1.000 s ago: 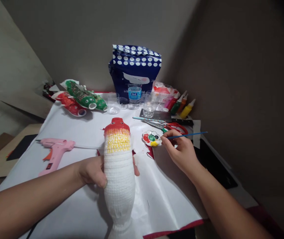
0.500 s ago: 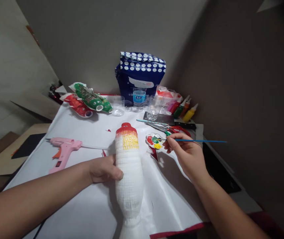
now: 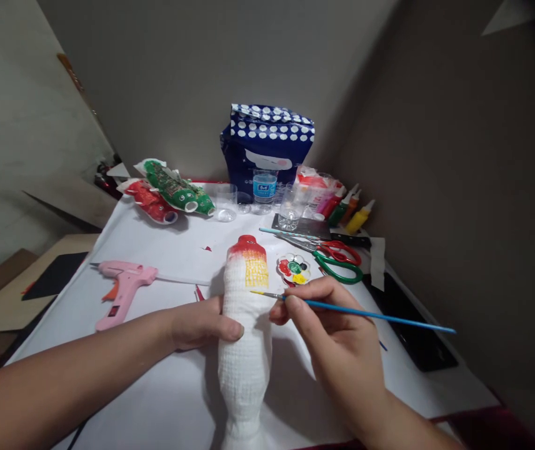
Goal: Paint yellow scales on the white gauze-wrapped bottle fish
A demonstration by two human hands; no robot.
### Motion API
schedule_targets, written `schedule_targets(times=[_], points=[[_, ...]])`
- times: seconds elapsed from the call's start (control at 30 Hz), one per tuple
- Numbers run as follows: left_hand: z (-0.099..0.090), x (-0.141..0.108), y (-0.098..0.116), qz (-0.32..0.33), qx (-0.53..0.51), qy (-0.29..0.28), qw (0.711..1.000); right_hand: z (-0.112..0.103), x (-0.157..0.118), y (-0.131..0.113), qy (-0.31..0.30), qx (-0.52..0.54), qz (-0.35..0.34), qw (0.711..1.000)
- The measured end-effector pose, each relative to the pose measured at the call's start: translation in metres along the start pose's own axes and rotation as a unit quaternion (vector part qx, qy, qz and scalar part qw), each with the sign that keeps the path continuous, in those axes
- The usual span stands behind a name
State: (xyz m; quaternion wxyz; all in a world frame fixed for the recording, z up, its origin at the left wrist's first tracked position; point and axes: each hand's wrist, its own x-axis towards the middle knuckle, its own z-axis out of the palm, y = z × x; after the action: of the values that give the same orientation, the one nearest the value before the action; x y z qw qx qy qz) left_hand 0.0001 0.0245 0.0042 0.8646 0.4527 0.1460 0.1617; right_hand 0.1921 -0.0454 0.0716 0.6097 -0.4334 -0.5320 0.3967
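Observation:
A white gauze-covered bottle has a red top and a yellow painted patch below it. My left hand grips its left side, the thumb lying across the front. Pinched in my right hand is a thin blue paintbrush; its yellow-coated tip is at the bottle's surface just under the yellow patch, though whether it touches is hard to tell. Behind my right hand lies a flower-shaped palette with red, green, black and yellow paint.
A pink glue gun lies left. Red and green fish-shaped pieces rest back left. Clear cups stand before a blue bag. Scissors, a knife and paint bottles are at right.
My right hand has moved the brush from the palette leftward and down to the bottle. The bottle's top has tilted slightly right, still held by my left hand.

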Motion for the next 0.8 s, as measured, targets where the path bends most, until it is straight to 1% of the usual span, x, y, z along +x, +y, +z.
schedule_targets(times=[0.13,0.27,0.37,0.47,0.57,0.67,0.8], points=[[0.003,0.0,0.001,0.008,0.039,0.015,0.999,0.007,-0.005,0.012,0.021,0.002,-0.028,0.999],[0.005,0.001,0.003,0.028,0.068,0.006,0.997,0.006,-0.009,0.019,0.029,-0.026,-0.053,0.998],[0.005,0.002,0.003,0.043,0.075,0.006,0.996,0.005,-0.011,0.02,0.023,-0.029,-0.053,0.998],[0.005,0.001,0.002,0.035,0.079,0.009,0.996,0.005,-0.01,0.02,0.018,-0.036,-0.058,0.998],[0.004,0.001,0.002,0.027,0.079,0.021,0.996,0.004,-0.009,0.019,0.027,-0.049,-0.066,0.996],[0.004,0.0,0.001,0.026,0.079,0.035,0.996,0.003,-0.01,0.02,0.033,-0.058,-0.068,0.995],[0.003,0.0,-0.001,0.037,0.078,0.033,0.996,0.002,-0.012,0.023,0.027,-0.072,-0.07,0.995]])
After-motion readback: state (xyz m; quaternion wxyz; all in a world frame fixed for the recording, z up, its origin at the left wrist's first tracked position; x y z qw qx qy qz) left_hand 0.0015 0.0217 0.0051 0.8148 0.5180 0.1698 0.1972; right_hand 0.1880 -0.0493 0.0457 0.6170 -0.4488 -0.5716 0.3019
